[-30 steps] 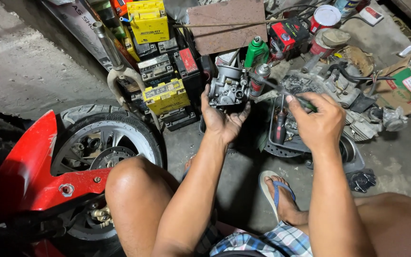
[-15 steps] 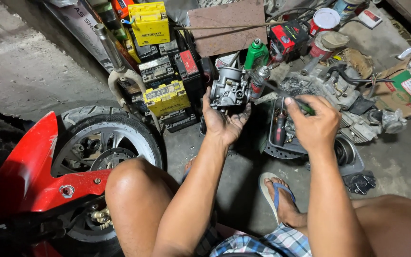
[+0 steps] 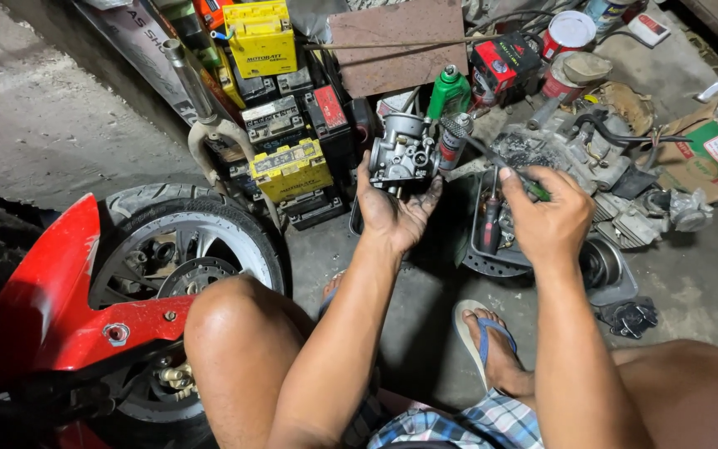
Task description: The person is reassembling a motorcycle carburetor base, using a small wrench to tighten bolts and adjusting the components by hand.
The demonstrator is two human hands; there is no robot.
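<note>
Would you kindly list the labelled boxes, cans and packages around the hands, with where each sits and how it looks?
Yellow battery box: top left of the pile, blocky.
Second yellow battery: lower, beside the wheel.
Green bottle: behind the carburetor in the left hand.
Red-black box: top centre.
Red can: white lid.

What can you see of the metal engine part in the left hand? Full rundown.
The engine part looks like a small carburettor: grey cast metal, dull and grimy, a round open neck on top, a blocky body with small screws and fittings below. It is held upright above the concrete floor, in front of a stack of batteries. The left hand cups it from beneath, palm up, fingers blackened. The right hand points a green-handled screwdriver at its right side; whether the tip touches cannot be told.
</note>
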